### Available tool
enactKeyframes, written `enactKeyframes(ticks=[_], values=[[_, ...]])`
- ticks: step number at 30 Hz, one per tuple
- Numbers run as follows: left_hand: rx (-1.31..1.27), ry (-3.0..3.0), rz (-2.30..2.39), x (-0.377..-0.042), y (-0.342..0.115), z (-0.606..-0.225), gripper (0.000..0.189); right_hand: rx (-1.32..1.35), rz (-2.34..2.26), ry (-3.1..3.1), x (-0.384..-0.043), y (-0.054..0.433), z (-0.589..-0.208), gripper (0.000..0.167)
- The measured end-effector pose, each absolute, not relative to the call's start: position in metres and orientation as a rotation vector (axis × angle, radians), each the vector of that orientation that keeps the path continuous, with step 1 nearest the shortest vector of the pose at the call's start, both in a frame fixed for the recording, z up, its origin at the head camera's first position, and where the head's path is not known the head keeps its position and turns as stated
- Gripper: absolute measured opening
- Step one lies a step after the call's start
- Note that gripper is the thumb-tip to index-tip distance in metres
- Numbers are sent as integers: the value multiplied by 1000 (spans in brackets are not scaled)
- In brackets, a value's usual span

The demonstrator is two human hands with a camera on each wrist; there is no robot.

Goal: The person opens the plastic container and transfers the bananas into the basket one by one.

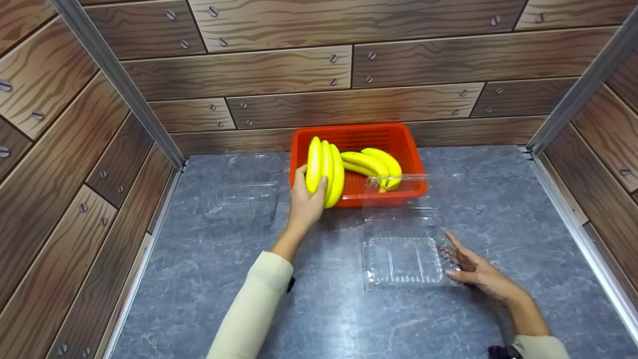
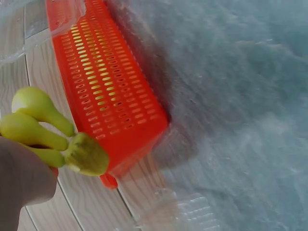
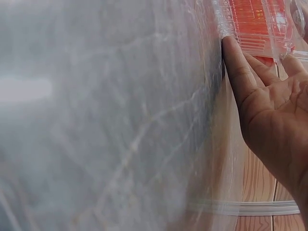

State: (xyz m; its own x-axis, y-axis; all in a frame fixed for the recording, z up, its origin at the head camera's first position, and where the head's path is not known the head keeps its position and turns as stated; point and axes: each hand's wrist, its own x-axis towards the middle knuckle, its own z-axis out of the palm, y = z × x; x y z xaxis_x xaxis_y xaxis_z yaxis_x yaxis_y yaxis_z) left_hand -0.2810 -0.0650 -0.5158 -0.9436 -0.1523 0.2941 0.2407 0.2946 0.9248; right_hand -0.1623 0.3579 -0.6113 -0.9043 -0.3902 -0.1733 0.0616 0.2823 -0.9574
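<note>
My left hand [image 1: 306,202] grips a bunch of yellow bananas [image 1: 326,172] at the left end of the red basket [image 1: 354,130]. In the left wrist view the stem end of that bunch [image 2: 86,156] shows beside the basket's slotted wall [image 2: 137,103]. A second banana bunch [image 1: 381,164] lies inside the basket, partly seen through a raised clear lid [image 1: 398,199]. That lid belongs to an unfolded clear plastic clamshell box [image 1: 403,259]. At the box's right edge is my right hand [image 1: 481,271], fingers extended; the right wrist view shows the hand [image 3: 269,106] with its fingers nearly straight.
Another clear clamshell box [image 1: 244,199] lies unfolded to the left of the basket. The grey marbled tabletop [image 1: 319,309] is bounded by wood-patterned walls [image 1: 289,70] at the back and both sides, with metal rails [image 1: 588,249] along the edges.
</note>
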Motion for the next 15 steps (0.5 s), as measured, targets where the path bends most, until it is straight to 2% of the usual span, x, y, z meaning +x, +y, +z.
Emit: enactKeyframes(ticks=[15], values=[[330, -2212, -1769, -323, -37, -497, 56, -278, -1688, 2118, -161, 360, -612, 97]])
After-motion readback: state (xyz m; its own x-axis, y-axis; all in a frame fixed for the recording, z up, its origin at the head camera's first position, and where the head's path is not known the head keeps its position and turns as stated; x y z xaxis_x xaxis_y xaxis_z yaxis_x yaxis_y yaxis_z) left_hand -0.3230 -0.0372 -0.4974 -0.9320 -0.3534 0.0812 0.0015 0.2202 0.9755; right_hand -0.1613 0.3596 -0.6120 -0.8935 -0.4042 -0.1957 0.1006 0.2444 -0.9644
